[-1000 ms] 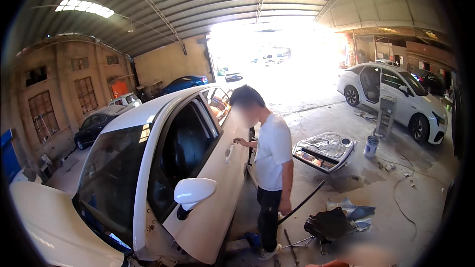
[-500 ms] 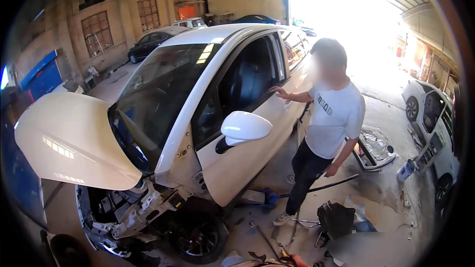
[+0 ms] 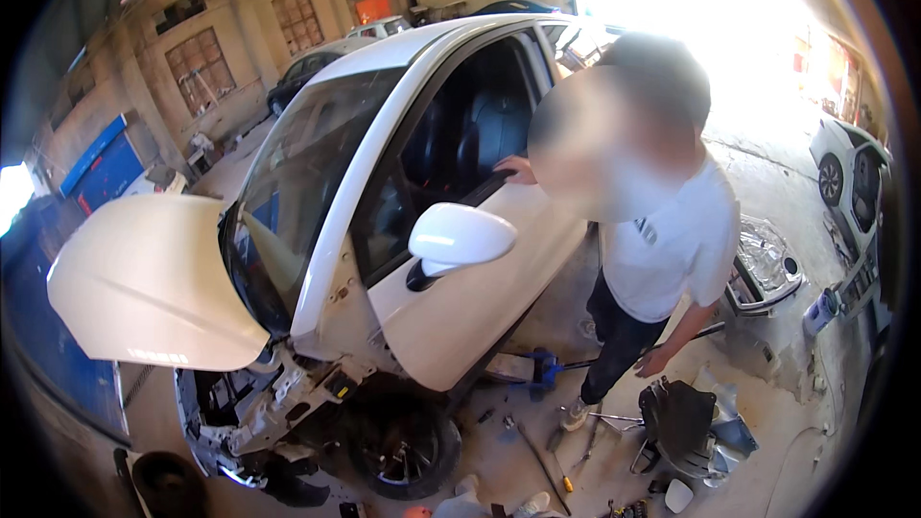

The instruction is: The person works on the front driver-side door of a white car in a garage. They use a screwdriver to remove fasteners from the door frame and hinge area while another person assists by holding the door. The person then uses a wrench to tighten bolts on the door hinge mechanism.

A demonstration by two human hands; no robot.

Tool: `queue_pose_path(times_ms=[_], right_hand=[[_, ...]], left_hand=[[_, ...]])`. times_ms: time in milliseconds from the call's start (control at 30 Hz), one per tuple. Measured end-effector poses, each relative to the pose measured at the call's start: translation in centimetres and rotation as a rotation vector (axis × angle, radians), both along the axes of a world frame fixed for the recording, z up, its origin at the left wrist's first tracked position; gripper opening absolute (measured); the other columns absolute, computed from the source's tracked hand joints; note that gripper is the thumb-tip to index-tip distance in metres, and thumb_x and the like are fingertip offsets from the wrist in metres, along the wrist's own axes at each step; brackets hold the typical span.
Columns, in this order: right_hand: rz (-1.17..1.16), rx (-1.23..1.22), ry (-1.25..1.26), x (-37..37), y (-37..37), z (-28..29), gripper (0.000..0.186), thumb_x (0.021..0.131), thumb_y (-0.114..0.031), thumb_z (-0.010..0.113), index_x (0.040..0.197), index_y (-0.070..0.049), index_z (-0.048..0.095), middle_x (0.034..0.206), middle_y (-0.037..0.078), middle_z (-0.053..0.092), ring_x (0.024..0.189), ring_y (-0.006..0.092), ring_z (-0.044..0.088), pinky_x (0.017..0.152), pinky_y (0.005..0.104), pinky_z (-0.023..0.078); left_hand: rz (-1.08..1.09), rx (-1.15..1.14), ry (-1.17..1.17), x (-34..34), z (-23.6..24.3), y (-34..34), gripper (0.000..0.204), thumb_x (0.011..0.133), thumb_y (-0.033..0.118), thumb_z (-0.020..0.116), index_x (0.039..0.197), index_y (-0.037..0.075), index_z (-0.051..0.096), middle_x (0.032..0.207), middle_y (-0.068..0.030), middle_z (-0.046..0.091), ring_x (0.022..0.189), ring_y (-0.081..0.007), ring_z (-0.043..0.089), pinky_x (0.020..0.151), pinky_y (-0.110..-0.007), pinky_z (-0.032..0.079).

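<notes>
Neither of my hands can be made out. At the lower edge a small orange-red patch (image 3: 417,512) shows, too cut off to name. Before me stands a white car (image 3: 331,259) with its hood (image 3: 158,278) raised and its front end stripped. The front wheel (image 3: 405,451) sits under the bare fender area. A person in a white T-shirt (image 3: 672,240) stands beside the front door (image 3: 480,278), one hand (image 3: 518,170) on its window edge. The person's other hand (image 3: 655,360) hangs low. A long dark bar (image 3: 539,460) and a yellow-handled tool (image 3: 568,484) lie on the floor.
A blue floor jack (image 3: 544,367) stands by the car's side. Black plastic parts (image 3: 679,422) lie to the right, near a removed door panel (image 3: 767,264). A white bucket (image 3: 820,312) and another white car (image 3: 854,182) are farther right. Several cars are parked behind.
My view has moved closer and shifted. The person leans forward toward the door, head lower. A reddish shape at the lower edge, right of centre, is gone from there.
</notes>
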State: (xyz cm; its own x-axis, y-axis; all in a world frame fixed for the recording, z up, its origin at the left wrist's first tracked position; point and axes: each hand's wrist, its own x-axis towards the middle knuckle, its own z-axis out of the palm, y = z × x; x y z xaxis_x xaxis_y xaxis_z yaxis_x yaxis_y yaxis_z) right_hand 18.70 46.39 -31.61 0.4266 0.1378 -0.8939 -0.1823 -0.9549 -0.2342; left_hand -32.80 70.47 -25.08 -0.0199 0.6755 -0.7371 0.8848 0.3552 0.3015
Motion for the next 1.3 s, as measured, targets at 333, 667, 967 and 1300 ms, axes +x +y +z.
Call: queue_pose_path(times_ms=[333, 667, 967, 1300], right_hand=[[-0.060, 0.097, -0.026, 2.0, -4.1, -7.8, 0.042, 0.093, -0.043, 0.060, 0.079, -0.004, 0.067, 0.068, 0.012, 0.062, 0.053, 0.0271, 0.055, 0.046, 0.0461, 0.043], [-0.010, 0.288, -0.093, 1.4, -3.4, -11.2, 0.044, 0.092, -0.045, 0.060, 0.081, -0.003, 0.068, 0.068, 0.012, 0.062, 0.054, 0.0255, 0.055, 0.046, 0.0464, 0.042], [0.512, 0.335, -0.020, 4.2, 4.2, -6.0, 0.033, 0.096, -0.034, 0.053, 0.086, -0.004, 0.064, 0.066, 0.009, 0.060, 0.053, 0.0221, 0.057, 0.050, 0.0397, 0.048], [0.600, -0.006, 0.183, 4.8, 2.4, -2.4, 0.036, 0.097, -0.037, 0.052, 0.093, -0.003, 0.062, 0.064, 0.011, 0.061, 0.047, 0.0245, 0.058, 0.042, 0.0404, 0.048]], left_hand=[[-0.090, 0.143, -0.079, 6.8, -0.2, 7.8, 0.029, 0.091, 0.025, 0.053, 0.103, 0.009, 0.074, 0.112, -0.0217, 0.068, 0.107, -0.0374, 0.064, 0.087, -0.049, 0.051], [-0.111, 0.185, -0.090, 6.5, -1.7, 6.1, 0.028, 0.091, 0.024, 0.053, 0.101, 0.008, 0.073, 0.106, -0.0215, 0.069, 0.102, -0.0371, 0.065, 0.085, -0.049, 0.051], [-0.120, 0.101, 0.166, 1.1, -3.2, -0.7, 0.044, 0.093, 0.042, 0.043, 0.100, 0.011, 0.074, 0.107, -0.0202, 0.070, 0.102, -0.0425, 0.066, 0.088, -0.052, 0.054], [0.389, 0.193, -0.018, 4.5, 0.3, -2.9, 0.028, 0.090, 0.029, 0.062, 0.109, 0.013, 0.074, 0.105, -0.0123, 0.074, 0.098, -0.0281, 0.071, 0.089, -0.039, 0.055]])
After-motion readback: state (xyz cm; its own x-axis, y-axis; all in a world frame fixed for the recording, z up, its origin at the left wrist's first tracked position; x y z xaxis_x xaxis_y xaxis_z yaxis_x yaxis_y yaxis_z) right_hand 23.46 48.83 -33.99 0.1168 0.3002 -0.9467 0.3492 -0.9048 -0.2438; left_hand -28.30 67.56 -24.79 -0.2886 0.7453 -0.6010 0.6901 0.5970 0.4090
